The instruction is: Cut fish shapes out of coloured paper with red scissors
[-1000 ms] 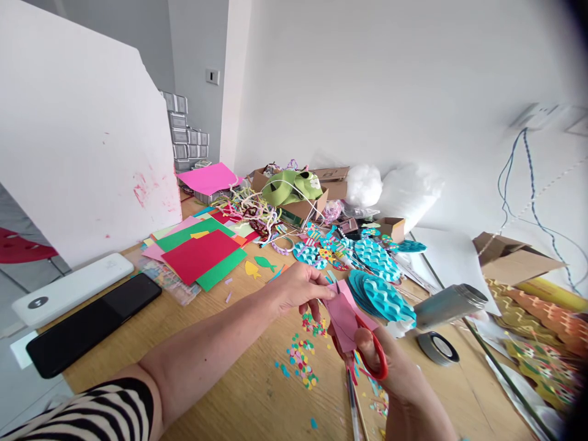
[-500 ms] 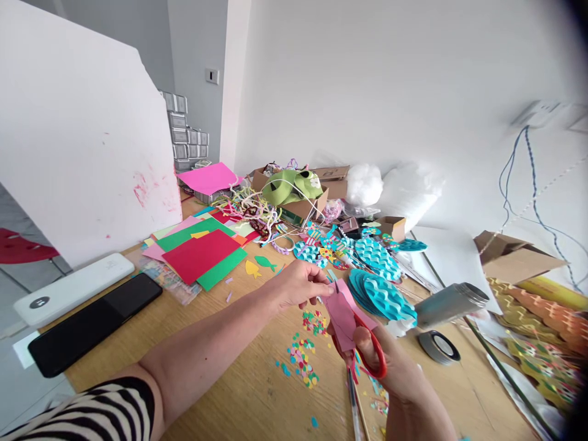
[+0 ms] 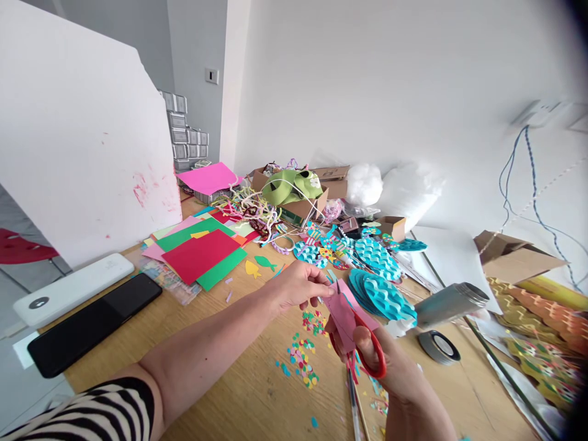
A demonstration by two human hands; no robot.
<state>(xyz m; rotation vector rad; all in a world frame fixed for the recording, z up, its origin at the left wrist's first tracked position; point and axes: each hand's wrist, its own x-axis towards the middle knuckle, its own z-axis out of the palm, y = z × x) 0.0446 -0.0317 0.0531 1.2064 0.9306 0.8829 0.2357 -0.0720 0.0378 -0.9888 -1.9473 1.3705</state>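
Between the thumb and fingers of my left hand (image 3: pixel 305 286) is the upper edge of a piece of pink paper (image 3: pixel 342 320), held above the table. My right hand (image 3: pixel 383 358) is closed around the red handles of a pair of scissors (image 3: pixel 380 352). The scissor blades lie across the pink paper, their tip close to my left fingertips. Thin drawn lines show on the paper. Part of the handles is hidden behind the paper and my fingers. Below both hands, small colourful paper dots (image 3: pixel 303 361) are scattered on the wooden table (image 3: pixel 220 380).
Coloured sheets (image 3: pixel 202 251), a green paper fish (image 3: pixel 265 263) and a yellow one (image 3: pixel 252 269) lie left of my hands. A phone (image 3: pixel 94 324) and a white power bank (image 3: pixel 73 289) are further left. Rightward are blue wavy discs (image 3: pixel 383 297), a metal bottle (image 3: pixel 452 303) and a tape roll (image 3: pixel 438 347).
The scissor blades have shifted slightly on the pink paper, and the paper has tilted a little. Both hands stay in nearly the same place.
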